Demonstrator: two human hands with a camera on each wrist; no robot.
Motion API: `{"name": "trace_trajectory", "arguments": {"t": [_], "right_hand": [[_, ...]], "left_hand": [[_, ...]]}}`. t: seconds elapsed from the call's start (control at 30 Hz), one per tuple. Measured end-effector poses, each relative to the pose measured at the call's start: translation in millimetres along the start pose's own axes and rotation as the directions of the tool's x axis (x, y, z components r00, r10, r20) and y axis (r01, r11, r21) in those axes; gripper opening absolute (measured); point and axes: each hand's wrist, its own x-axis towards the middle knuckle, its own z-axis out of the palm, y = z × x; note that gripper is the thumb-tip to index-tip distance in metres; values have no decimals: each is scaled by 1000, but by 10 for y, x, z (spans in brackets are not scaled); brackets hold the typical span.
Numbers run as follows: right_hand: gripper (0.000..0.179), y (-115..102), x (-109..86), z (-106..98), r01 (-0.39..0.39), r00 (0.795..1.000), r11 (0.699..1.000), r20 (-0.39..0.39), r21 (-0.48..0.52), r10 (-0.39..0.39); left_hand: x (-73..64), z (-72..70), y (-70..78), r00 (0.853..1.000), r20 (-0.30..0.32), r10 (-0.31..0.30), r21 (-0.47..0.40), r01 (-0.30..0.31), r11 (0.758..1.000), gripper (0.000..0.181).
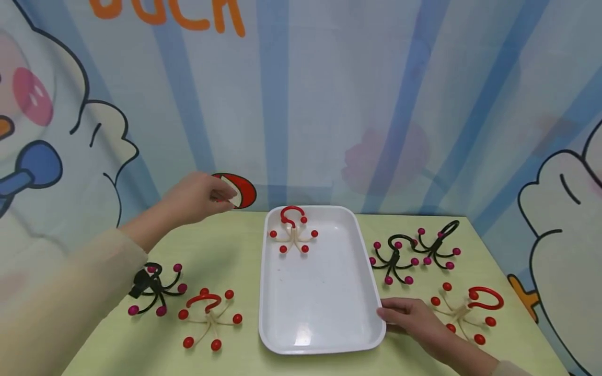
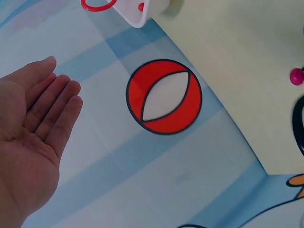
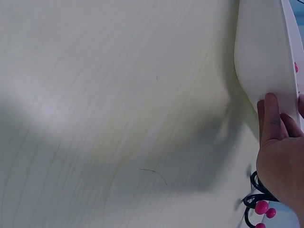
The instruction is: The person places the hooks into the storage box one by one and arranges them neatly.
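While the right hand (image 1: pixel 416 319) grips the right side of a shallow white plastic tray (image 1: pixel 320 297) near its closest corner, thumb at the rim and fingers against the outer wall, the left hand (image 1: pixel 199 193) is raised to the left of the tray's far end, fingers loosely extended and holding nothing. Inside the tray's far left part sits a spidery piece with a red loop, cream legs and red ball tips (image 1: pixel 293 234); it is apart from the left fingers, and well apart from the right ones.

To the tray's left I can see a second red-looped, cream-legged piece (image 1: pixel 209 316), and farther left a black spidery piece with magenta ball tips (image 1: pixel 155 286), close under the left sleeve (image 1: pixel 94 292) from where I look. To the tray's right are two more black, magenta-tipped pieces, one nearer (image 1: pixel 394 258) and one farther (image 1: pixel 435 249), plus another red-and-cream one (image 1: pixel 461 313) just beyond the right hand, which stands between it and the tray. A pale yellow table (image 1: pixel 329 365) bears them all; behind the tray hangs a blue-striped curtain (image 1: pixel 310 104).
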Motion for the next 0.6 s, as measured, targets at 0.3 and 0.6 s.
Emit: {"name": "trace_trajectory", "arguments": {"t": [0.3,0.6], "right_hand": [[51,-22,17,41,-39,998,999,-39,-1,39],[48,-66,19,83,-71,994,997,-78,10,72]], "left_hand": [[-396,-112,-288,999,39,3,2,-3,1000,23],[-734,-151,-491,991,119,-64,50,58,997,34]]}}
